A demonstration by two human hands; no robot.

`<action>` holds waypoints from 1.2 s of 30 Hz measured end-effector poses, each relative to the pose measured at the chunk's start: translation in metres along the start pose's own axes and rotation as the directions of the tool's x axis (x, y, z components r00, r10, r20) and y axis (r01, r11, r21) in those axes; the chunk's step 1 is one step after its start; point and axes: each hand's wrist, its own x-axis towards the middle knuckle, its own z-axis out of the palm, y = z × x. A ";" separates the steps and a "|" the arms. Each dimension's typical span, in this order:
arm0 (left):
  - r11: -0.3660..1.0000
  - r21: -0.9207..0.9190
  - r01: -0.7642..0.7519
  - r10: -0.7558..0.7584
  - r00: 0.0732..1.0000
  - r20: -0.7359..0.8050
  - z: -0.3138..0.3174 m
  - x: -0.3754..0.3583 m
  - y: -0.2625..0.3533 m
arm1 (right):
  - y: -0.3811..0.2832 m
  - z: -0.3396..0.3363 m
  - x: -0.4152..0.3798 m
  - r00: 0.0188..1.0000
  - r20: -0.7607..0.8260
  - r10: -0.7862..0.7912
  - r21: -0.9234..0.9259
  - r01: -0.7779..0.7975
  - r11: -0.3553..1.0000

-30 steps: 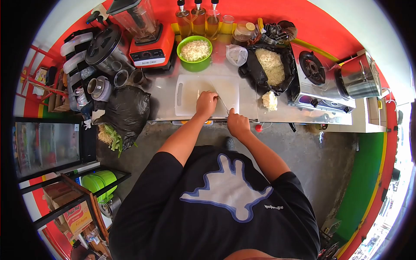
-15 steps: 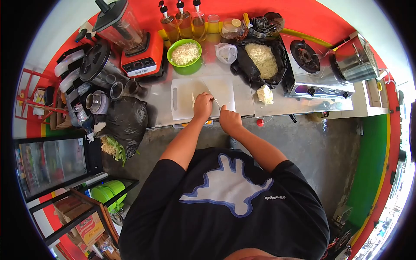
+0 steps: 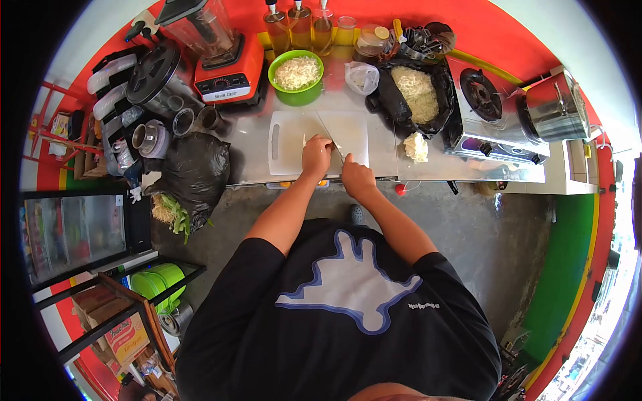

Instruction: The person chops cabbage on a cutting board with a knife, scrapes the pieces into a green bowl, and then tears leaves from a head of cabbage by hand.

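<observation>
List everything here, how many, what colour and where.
Flat metal counter: one, silver, centre
Rectangular plastic cutting board: one, white, counter front
Long metal knife: one, silvery, over board
Round bowl of shreds: one, green, behind board
Boxy blender: one, red, left of bowl
Cylindrical pump bottles: three, amber contents, behind bowl
Open plastic bag: one, black, beside stove
Lumpy food piece: one, cream, right of board
Metal stove: one, silver, counter right
Cylindrical metal pot: one, silver, on stove
Bulging plastic bag: one, black, left of board
Glass cabinet: one, black, far left
Further clutter: uncounted, mixed, edges
Shirt: one, black, bottom
Left hand: one, bare, over board
Right hand: one, bare, on knife handle
</observation>
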 end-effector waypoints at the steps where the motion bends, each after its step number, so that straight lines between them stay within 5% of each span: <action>1: 0.999 0.015 -0.032 0.032 0.999 -0.001 -0.002 0.000 0.000 | 0.001 -0.002 0.004 1.000 0.003 -0.004 -0.002 0.004 1.000; 18: 0.998 -0.013 -0.055 0.055 0.998 0.041 -0.006 -0.007 -0.002 | -0.022 -0.042 0.001 0.957 0.284 0.065 -0.044 -0.054 0.998; 30: 0.985 0.147 -0.090 0.100 0.993 -0.061 -0.005 -0.006 -0.005 | -0.029 -0.045 0.000 0.952 0.298 0.065 -0.053 -0.051 0.997; 32: 0.998 -0.055 0.035 -0.035 0.999 0.007 -0.001 -0.006 -0.010 | -0.032 -0.039 -0.005 0.955 0.285 0.077 -0.068 -0.060 0.996; 36: 0.999 -0.034 0.018 -0.018 1.000 -0.005 -0.006 -0.008 -0.005 | -0.037 -0.030 -0.008 0.967 0.230 0.111 0.052 -0.126 0.991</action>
